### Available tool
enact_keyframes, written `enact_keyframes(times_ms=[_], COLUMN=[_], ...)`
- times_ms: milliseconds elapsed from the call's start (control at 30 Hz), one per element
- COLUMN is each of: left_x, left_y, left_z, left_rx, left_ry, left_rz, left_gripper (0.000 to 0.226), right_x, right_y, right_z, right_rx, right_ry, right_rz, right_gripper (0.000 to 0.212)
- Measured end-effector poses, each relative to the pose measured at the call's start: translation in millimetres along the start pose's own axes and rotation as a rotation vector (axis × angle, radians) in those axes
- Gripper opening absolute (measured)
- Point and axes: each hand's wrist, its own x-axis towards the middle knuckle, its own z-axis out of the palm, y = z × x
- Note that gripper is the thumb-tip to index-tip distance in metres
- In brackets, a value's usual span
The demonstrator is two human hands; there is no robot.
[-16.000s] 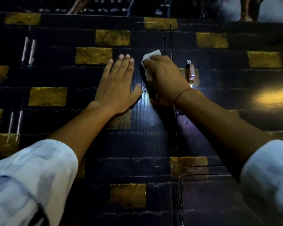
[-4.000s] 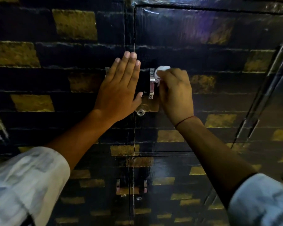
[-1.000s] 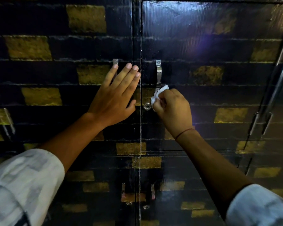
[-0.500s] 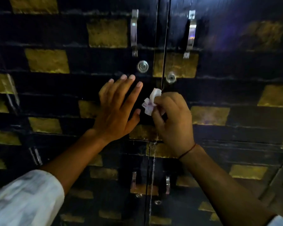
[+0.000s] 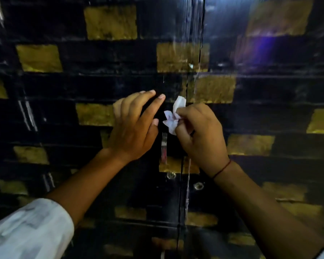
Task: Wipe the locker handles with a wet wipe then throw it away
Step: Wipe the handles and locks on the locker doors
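My right hand (image 5: pixel 200 133) pinches a crumpled white wet wipe (image 5: pixel 173 116) in front of dark locker doors (image 5: pixel 251 90) patterned with gold bricks. Just below the wipe, a metal handle (image 5: pixel 164 148) on the left door shows between my two hands. My left hand (image 5: pixel 135 126) lies beside it with fingers extended toward the left door; contact with the door is not clear. The handle of the right door is hidden behind my right hand. Two round keyholes (image 5: pixel 171 175) sit under the handles.
A vertical seam (image 5: pixel 180 193) between the two doors runs down the middle of the view. Faint metal handles (image 5: pixel 27 116) of neighbouring lockers glint at the left. The scene is dim and slightly blurred.
The view has dropped from the upper pair of handles to the lower pair. Both hands moved down with it; my right hand still holds the wipe, now just above the lower left handle.
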Motion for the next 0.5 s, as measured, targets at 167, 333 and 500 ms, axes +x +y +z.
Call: enact_keyframes(times_ms=[167, 333, 500], left_x=[-58.4, -88.2, -93.8], left_y=[4.4, -4.0, -4.0], left_z=[10.6, 22.4, 26.5], left_rx=[0.035, 0.186, 0.232], left_ry=[-0.016, -0.097, -0.095], left_rz=[-0.044, -0.022, -0.044], left_gripper=[0.048, 0.058, 0.062], right_x=[-40.4, -50.5, -63.9], right_y=[-9.7, -14.1, -21.0], right_z=[30.2, 46.8, 47.7], right_rx=[0.056, 0.059, 0.172], right_ry=[-0.053, 0.085, 0.101], right_rz=[0.017, 0.092, 0.178], right_gripper=[0.020, 0.014, 0.007])
